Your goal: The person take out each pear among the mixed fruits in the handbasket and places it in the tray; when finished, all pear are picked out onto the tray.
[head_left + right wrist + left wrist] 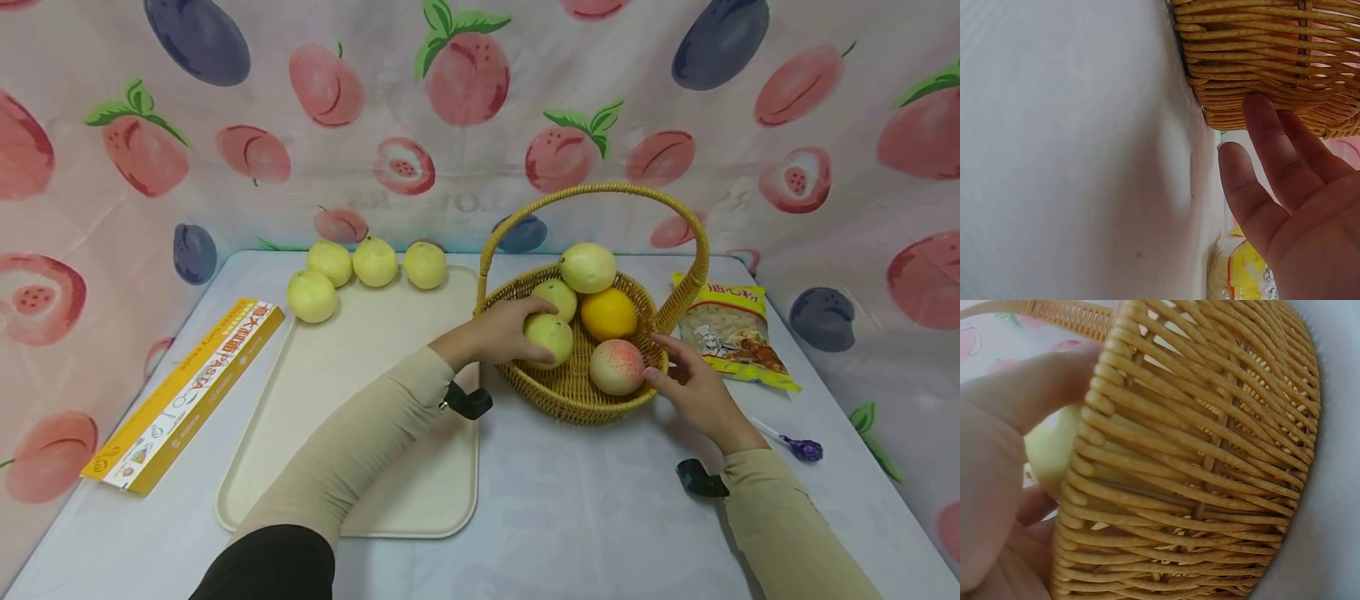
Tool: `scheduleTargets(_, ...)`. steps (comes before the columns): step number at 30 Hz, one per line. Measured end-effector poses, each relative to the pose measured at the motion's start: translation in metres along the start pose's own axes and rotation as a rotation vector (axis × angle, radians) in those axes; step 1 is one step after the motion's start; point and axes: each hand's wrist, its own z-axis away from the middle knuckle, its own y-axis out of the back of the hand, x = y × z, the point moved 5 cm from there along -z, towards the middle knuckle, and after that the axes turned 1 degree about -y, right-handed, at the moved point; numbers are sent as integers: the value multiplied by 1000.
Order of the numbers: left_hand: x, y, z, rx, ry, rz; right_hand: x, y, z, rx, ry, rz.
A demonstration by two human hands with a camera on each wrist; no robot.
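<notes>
My left hand reaches over the left rim of a wicker basket with a tall handle. It grips a round pale yellow-green fruit inside, thumb and fingers on either side; the left wrist view shows this fruit partly hidden behind the weave. On the right, my right hand holds the basket's rim beside a peach, and some of its fingertips touch the outer wall. Also in the basket are an orange, another yellow-green fruit and a paler yellow fruit.
Left of the basket lies a cream tray, several yellow-green fruits along its back. A yellow pasta box rests farther left. Right of the basket are a yellow food packet and a purple-wrapped lollipop.
</notes>
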Motion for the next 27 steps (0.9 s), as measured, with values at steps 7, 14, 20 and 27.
scheduleTargets(7, 4, 5, 9, 32, -28, 44, -1, 0, 0, 2, -9, 6)
scheduleTargets(14, 12, 13, 23, 50, -53, 63, 0, 0, 0, 2, -6, 10)
scheduleTargets(20, 18, 24, 39, 62, -91, 63, 0, -1, 0, 1, -2, 10)
scheduleTargets(27, 21, 40, 59, 87, -123, 75, 1, 0, -1, -4, -7, 14)
